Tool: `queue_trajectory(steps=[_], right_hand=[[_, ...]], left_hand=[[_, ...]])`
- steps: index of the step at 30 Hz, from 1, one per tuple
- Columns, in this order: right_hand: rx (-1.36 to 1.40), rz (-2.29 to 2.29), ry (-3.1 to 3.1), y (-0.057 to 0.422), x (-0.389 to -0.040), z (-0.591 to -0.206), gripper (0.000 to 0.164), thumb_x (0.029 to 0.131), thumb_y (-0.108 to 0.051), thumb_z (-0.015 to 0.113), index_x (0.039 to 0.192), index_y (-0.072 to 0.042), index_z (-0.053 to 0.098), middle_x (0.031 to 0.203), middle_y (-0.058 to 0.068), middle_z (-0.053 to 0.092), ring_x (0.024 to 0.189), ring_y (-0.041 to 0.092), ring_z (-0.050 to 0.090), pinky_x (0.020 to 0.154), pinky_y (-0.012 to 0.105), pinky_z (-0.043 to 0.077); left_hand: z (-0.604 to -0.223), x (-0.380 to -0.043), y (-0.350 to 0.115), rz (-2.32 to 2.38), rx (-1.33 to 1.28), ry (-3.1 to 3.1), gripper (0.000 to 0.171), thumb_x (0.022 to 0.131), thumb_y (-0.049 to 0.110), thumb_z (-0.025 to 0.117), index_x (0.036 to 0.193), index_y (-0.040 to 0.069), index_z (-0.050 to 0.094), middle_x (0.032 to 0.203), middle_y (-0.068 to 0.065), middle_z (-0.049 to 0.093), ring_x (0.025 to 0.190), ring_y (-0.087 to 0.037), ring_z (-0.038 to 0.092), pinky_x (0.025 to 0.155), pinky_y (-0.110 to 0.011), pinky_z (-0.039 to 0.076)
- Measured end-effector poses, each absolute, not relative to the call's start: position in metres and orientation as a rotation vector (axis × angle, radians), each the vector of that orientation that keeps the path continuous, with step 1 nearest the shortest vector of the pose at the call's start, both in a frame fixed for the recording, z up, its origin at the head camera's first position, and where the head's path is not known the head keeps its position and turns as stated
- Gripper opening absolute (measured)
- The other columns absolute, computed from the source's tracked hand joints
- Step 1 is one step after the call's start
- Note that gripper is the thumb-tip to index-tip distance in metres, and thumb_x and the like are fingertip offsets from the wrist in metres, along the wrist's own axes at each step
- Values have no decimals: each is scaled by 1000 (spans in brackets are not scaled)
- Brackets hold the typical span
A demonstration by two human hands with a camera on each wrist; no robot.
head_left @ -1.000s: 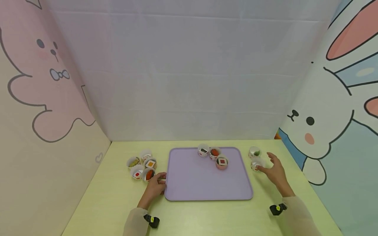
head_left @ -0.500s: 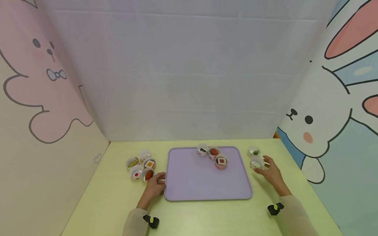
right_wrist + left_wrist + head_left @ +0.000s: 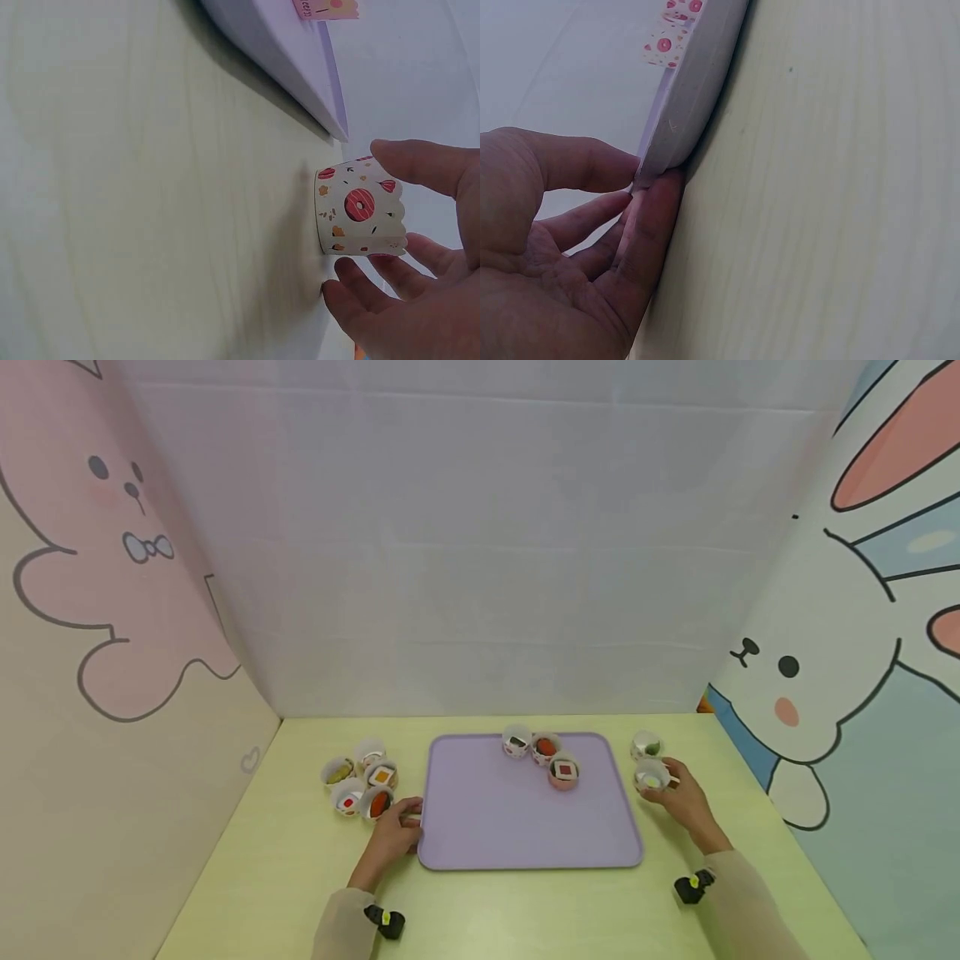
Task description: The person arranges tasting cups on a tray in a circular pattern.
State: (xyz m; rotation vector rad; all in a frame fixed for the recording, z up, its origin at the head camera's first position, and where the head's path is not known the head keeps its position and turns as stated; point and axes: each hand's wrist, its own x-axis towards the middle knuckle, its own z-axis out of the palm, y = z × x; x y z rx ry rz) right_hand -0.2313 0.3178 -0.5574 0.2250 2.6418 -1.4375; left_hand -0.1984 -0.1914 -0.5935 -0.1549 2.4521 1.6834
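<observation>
My left hand is at the left edge of a lilac tray; in the left wrist view its thumb and fingers pinch the tray's rim. To the right of the tray, my right hand holds a paper baking cup between thumb and fingers. Red doughnut prints cover that cup's white side in the right wrist view. Another paper cup with something green in it stands just behind. On the tray, toward the back, are three cups, the nearest a pink one.
A cluster of several filled paper cups stands on the pale yellow table left of the tray, close to my left hand. A white curtain closes off the back, and printed cartoon panels flank the sides.
My right hand has moved in slightly to the left and its fingers have closed round the nearer right-hand cup. The left hand stays at the tray's edge.
</observation>
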Motion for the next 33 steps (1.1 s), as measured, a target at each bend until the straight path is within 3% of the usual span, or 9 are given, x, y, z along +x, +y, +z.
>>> queue_trajectory(steps=[3,10,15,22,33], right_hand=[[227,-1424,2658,318,-234,-560,88,90,-24,70,155,-3,15,155,32,23,136,48,34,98,54,43],[219,-1377,2729,316,-236,-563,82,88,-24,72,151,-1,25,140,30,41,119,41,49,80,35,46],[197,-1368,2775,314,-238,-565,78,87,-20,72,149,1,29,136,33,47,119,43,50,85,41,46],[220,-1335,2795,315,-240,-570,77,87,-21,72,149,2,31,140,34,44,122,45,47,94,51,43],[239,-1262,2857,315,-239,-569,72,87,-27,72,145,2,39,139,33,48,119,44,51,91,49,45]], left_hand=[[-593,-198,-191,1690,-162,2448,54,79,-3,62,133,0,55,125,-18,60,97,-22,61,59,-35,58],[-596,-197,-190,1685,-162,2440,55,80,-4,62,134,1,55,125,-17,61,96,-21,60,60,-35,58],[-593,-196,-190,1694,-159,2436,55,80,-4,62,134,0,54,125,-18,60,97,-22,60,60,-35,58],[-594,-196,-190,1688,-165,2445,55,80,-4,62,134,1,55,125,-18,61,98,-22,61,60,-35,58],[-592,-195,-190,1679,-170,2447,55,80,-3,62,134,1,55,126,-17,61,99,-23,61,62,-36,58]])
